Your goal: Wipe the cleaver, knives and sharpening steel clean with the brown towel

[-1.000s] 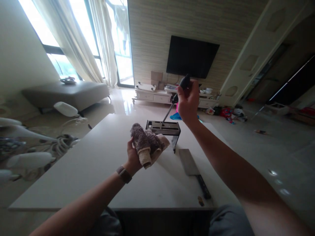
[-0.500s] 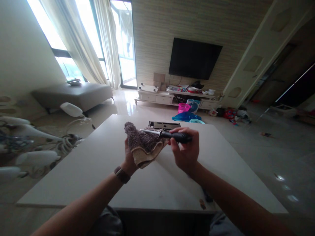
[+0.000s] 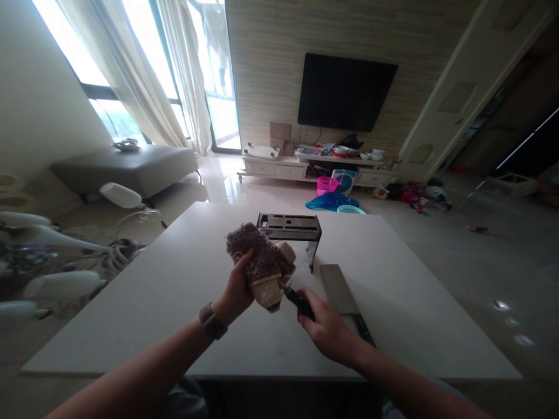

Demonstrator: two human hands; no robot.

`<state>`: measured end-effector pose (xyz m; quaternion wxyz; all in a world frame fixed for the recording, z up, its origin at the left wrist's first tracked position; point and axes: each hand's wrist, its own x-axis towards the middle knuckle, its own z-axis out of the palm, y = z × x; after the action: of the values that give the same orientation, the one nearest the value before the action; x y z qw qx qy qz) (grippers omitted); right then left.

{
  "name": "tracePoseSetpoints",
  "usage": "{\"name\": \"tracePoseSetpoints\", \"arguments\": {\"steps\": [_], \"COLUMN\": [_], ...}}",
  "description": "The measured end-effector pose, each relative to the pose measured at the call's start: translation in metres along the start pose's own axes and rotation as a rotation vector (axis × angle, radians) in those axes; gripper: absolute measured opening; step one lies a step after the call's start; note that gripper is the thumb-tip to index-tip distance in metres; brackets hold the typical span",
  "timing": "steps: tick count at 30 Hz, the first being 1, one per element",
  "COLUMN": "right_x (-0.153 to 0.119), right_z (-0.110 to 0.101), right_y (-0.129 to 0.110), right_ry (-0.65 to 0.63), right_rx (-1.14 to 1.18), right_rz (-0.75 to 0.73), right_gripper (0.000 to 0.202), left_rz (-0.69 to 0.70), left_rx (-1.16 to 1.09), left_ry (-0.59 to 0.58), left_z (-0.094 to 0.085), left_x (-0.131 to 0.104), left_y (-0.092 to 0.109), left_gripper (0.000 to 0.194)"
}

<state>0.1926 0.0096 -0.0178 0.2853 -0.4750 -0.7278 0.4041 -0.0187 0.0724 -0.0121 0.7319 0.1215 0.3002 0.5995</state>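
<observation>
My left hand (image 3: 239, 282) is closed around a brown and beige cloth (image 3: 257, 256), held bunched above the table. In my right hand (image 3: 325, 326) is the black handle of a sharpening steel (image 3: 300, 302), which points up and to the left. Its metal rod runs into the cloth and is mostly hidden by it. Under and beside my right forearm lies a cleaver (image 3: 338, 288) with a broad grey blade and a dark handle. Behind the cloth stands a knife holder (image 3: 289, 227) with slots in its top.
The white table (image 3: 174, 314) stretches out in front of me. A chandelier (image 3: 74, 244) with white shades is at the left, near a grey bench (image 3: 126, 169). Beyond the table are a pink basket (image 3: 327, 185) and a low cabinet (image 3: 266, 169) under a television (image 3: 347, 90).
My right hand has moved down, and the steel's rod, earlier bare on top of the cloth, is now wrapped in it. The cloth has turned; the knife holder and cleaver show more.
</observation>
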Motion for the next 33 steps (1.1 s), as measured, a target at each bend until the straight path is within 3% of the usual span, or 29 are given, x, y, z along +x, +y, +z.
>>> {"name": "tracePoseSetpoints", "arguments": {"steps": [2, 7, 12, 18, 25, 29, 33], "right_x": [0.002, 0.008, 0.012, 0.012, 0.008, 0.0, -0.004], "right_z": [0.0, 0.003, -0.001, -0.023, -0.049, -0.058, -0.063], "right_y": [0.002, 0.001, -0.002, -0.005, -0.009, -0.014, -0.012], "right_ry": [0.001, -0.017, -0.073, -0.088, -0.054, -0.003, 0.076], "right_rx": [0.088, 0.313, 0.213, -0.104, -0.353, -0.493, -0.566], "right_rz": [0.046, 0.075, -0.017, -0.044, -0.088, -0.109, -0.113], "right_gripper": [0.007, 0.017, 0.017, 0.023, 0.022, 0.022, 0.019], "left_rz": [-0.032, -0.043, 0.034, 0.024, 0.28, 0.33, 0.292], "left_rx": [0.036, 0.138, 0.194, 0.094, 0.022, 0.004, 0.018], "left_ry": [-0.004, -0.014, 0.001, 0.014, 0.079, 0.047, 0.046], "left_z": [0.0, 0.002, 0.005, 0.008, 0.007, 0.004, 0.003], "left_x": [-0.003, -0.01, -0.012, -0.005, -0.006, -0.013, -0.017], "left_y": [-0.006, -0.025, -0.034, -0.01, 0.027, 0.033, 0.028], "left_gripper": [0.035, 0.025, 0.027, 0.028, 0.018, 0.025, 0.025]}}
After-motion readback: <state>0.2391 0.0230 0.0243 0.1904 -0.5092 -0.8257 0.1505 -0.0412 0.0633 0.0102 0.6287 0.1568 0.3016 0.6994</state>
